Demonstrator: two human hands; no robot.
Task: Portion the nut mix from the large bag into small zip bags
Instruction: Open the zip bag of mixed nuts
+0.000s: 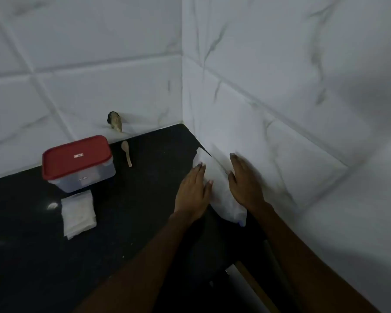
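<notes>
Where the tiled walls [280, 64] meet: through the head camera I see a corner of white marbled tiles, one wall at the back and one on the right.
Worktop [133, 211]: black; it runs into this corner and carries the things.
Large bag [219, 188]: white and not transparent; it stands on the worktop at the foot of the right wall and leans on it. I cannot see what is inside.
Left hand [193, 193]: it lies flat against the left side of the large bag, fingers [199, 171] straight and together, thumb touching the bag.
Right hand [244, 184]: a little blurred, on the right side of the bag, fingers [235, 161] also stretched out, not curled round anything.
Box [81, 179]: clear plastic with a red lid [77, 159] closed on it, near the back wall, well apart from the bag.
Small zip bags [78, 213]: a flat pile just in front of the box.
Spoon [127, 154]: pale wood, lying right of the box.
Brown thing [115, 122]: on the back wall above the spoon; I cannot tell what it is.
Speck [52, 206]: white, left of the small zip bags.
</notes>
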